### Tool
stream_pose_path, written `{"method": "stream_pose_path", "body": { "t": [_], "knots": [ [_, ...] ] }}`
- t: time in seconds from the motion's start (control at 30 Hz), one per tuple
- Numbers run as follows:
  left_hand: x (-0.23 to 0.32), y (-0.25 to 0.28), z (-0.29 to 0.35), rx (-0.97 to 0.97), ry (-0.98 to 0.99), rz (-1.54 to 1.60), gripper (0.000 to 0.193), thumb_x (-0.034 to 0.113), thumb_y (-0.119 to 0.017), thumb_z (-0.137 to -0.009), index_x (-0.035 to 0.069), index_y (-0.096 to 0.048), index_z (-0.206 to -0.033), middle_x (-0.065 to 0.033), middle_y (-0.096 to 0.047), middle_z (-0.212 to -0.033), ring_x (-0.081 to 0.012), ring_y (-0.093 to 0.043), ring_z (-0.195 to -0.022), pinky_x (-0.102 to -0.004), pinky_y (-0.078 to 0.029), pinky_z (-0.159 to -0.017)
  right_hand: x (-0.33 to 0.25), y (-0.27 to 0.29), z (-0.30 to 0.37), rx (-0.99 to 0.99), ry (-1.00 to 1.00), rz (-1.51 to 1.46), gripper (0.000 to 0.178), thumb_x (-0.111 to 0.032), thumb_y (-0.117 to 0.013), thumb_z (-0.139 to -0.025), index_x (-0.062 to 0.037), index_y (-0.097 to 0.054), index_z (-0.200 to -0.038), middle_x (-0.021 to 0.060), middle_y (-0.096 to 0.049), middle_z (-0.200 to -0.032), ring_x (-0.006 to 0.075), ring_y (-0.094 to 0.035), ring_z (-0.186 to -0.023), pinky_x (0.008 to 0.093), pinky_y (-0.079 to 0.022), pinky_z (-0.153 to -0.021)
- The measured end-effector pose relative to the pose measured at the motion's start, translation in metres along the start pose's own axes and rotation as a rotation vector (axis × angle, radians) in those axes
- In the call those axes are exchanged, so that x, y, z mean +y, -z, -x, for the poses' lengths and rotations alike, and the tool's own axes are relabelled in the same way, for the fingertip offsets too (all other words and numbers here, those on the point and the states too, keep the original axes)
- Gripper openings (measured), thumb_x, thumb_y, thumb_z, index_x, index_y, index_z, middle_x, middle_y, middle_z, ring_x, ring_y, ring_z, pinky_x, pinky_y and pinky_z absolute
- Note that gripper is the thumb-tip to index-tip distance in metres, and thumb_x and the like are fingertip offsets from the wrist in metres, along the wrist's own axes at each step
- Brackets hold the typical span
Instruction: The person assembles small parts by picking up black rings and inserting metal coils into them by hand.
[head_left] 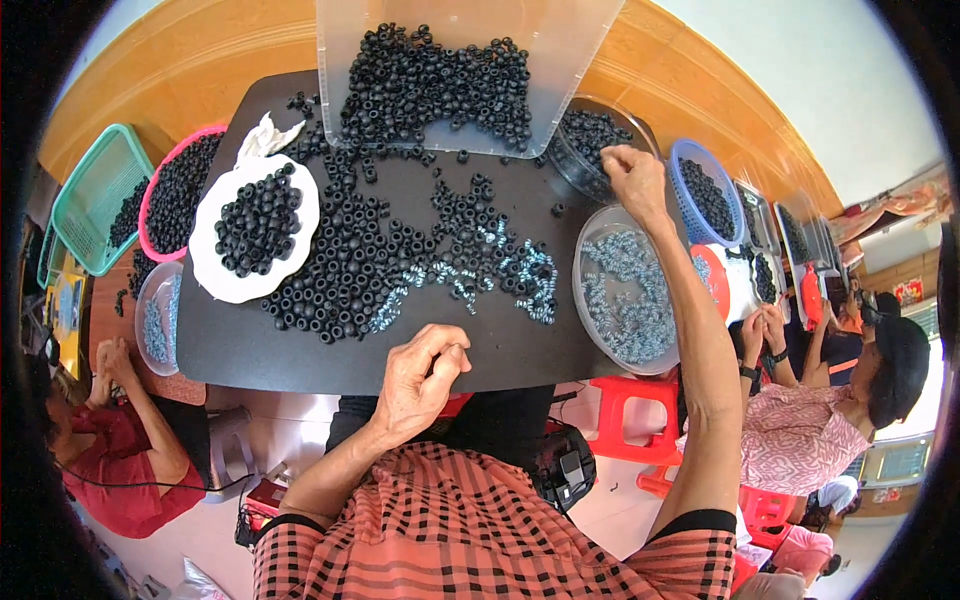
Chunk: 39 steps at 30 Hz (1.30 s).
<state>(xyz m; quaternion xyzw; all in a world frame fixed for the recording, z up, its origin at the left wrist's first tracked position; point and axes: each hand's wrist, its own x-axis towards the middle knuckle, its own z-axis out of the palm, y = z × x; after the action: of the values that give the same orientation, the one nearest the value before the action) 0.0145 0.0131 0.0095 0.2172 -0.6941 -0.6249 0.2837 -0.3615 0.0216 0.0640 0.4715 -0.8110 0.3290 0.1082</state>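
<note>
My left hand (425, 380) is closed at the table's front edge, thumb pressed against the curled fingers; whatever it may hold is hidden. With its fingers bent in, my right hand (635, 180) hovers over the rim of a clear round bowl (592, 140) of black pieces, its contents out of sight. Between them spreads a heap of small black ring-shaped pieces (345, 250), with bluish-silver metal pieces (535, 280) scattered along its near and right sides. My right forearm crosses above a clear round tub (630, 300) full of the same bluish pieces.
A large translucent bin (560, 60) tips black pieces onto the dark table (300, 365). At left are a white scalloped plate (210, 265), a pink basket (150, 225) and a green basket (75, 215). Right, a blue basket (735, 225). Co-workers sit on both sides; a red stool (640, 400) stands below.
</note>
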Motion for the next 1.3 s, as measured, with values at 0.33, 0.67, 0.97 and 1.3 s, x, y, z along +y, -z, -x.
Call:
{"method": "stream_pose_path", "body": {
  "t": [0.33, 0.67, 0.97, 1.3],
  "knots": [
    [-0.005, -0.003, 0.0, 0.003, -0.028, 0.02, 0.011, 0.001, -0.05, -0.091, -0.001, -0.06, -0.097, -0.0074, -0.061, -0.08, -0.0089, -0.056, -0.063, -0.024, -0.043, -0.054, 0.042, -0.019, -0.03, -0.301, -0.008, 0.068, 0.022, -0.017, -0.059, -0.082, -0.0107, -0.074, -0.096, 0.0165, -0.07, -0.091, 0.0332, -0.067, -0.087, 0.0392, -0.051, -0.081],
    [-0.001, -0.003, -0.001, 0.01, -0.014, 0.018, 0.011, 0.003, -0.05, -0.092, -0.002, -0.059, -0.097, -0.0076, -0.061, -0.081, -0.0105, -0.057, -0.065, -0.0256, -0.045, -0.057, 0.034, -0.024, -0.025, 0.087, 0.09, 0.048, 0.021, -0.017, -0.06, -0.083, -0.0052, -0.072, -0.096, 0.0165, -0.068, -0.089, 0.0303, -0.066, -0.078, 0.0382, -0.051, -0.077],
    [-0.002, -0.001, -0.003, -0.016, -0.045, 0.047, 0.011, 0.0, -0.049, -0.09, -0.003, -0.058, -0.096, -0.0077, -0.059, -0.082, -0.0121, -0.059, -0.07, -0.0253, -0.047, -0.061, -0.08, -0.014, 0.025, 0.03, 0.237, -0.334, 0.013, -0.005, -0.061, -0.087, -0.0021, -0.069, -0.097, 0.0057, -0.065, -0.078, 0.0076, -0.056, -0.066, 0.0224, -0.046, -0.062],
    [-0.006, 0.0, -0.001, -0.023, -0.132, 0.029, 0.012, -0.001, -0.049, -0.089, -0.003, -0.058, -0.096, -0.0074, -0.058, -0.081, -0.0124, -0.06, -0.071, -0.0263, -0.048, -0.064, -0.132, -0.027, 0.077, -0.385, 0.22, -0.277, 0.015, -0.001, -0.059, -0.082, -0.0004, -0.068, -0.094, 0.0142, -0.066, -0.085, 0.0252, -0.065, -0.071, 0.0328, -0.051, -0.067]
  ]
}}
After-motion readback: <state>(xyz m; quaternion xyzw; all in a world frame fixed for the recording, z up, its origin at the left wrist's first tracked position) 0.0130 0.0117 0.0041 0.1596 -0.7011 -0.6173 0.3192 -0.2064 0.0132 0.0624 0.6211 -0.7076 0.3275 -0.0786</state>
